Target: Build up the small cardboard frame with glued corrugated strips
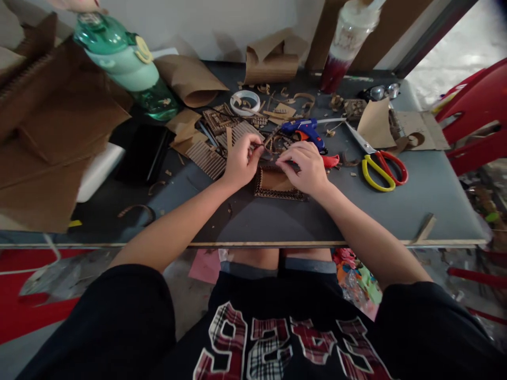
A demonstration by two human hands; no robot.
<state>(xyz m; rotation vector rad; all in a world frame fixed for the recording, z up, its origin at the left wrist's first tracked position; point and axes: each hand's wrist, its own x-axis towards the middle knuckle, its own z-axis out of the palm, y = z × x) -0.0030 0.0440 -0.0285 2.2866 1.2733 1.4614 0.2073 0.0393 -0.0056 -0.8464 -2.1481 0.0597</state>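
Observation:
My left hand point(242, 162) is closed in a pinch, with a thin dark cardboard strip point(260, 145) at its fingertips. My right hand point(304, 166) faces it a short way off, thumb and fingers drawn together; whatever is between them is too small to make out. Just below both hands sits a small rectangular cardboard tray point(277, 181) with a ridged corrugated rim, its right part covered by my right hand. A blue glue gun point(304, 129) lies behind my right hand. Flat corrugated pieces point(206, 159) lie left of my left hand.
Yellow-and-red-handled scissors point(378, 166) lie at the right. A roll of white tape point(244, 103) rests among cardboard scraps. A green bottle point(127, 66), a cup of red drink point(346, 47) and a black case point(144, 153) stand or lie around. Cardboard point(47, 137) is piled far left.

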